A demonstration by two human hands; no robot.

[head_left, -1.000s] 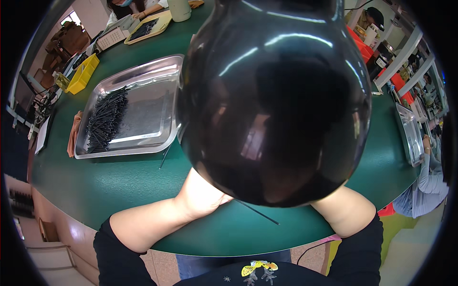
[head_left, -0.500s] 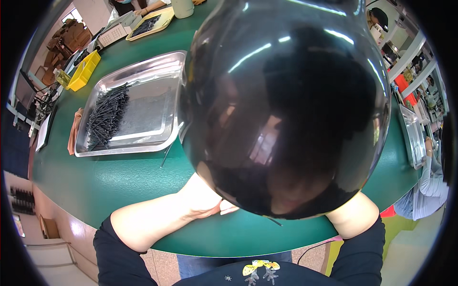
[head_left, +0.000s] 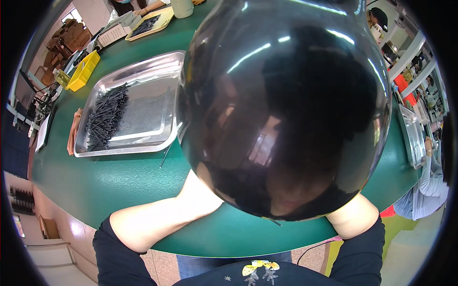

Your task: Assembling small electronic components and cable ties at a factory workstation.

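A large, glossy black rounded housing (head_left: 286,124) fills the middle and hides most of what lies under it. My left hand (head_left: 202,190) reaches in beneath its lower left edge; the back of the hand and wrist show, but the fingers are covered. On the other side, my right wrist (head_left: 350,212) goes under the lower right edge, and that hand's fingers are hidden as well. What either hand holds cannot be seen. A thin black piece (head_left: 275,222) pokes out below the housing, between my forearms. Another thin dark piece (head_left: 164,157) lies beside the tray.
A metal tray (head_left: 129,150) with a heap of thin black parts (head_left: 107,117) stands at left on the green table (head_left: 143,176). Behind it are a yellow bin (head_left: 84,71) and a cream tray (head_left: 164,19) near another person. Another metal tray (head_left: 413,136) lies at far right, by a co-worker.
My left hand has moved slightly up and farther under the black housing; fingertips that showed near its lower edge are now hidden. My right arm looks unchanged.
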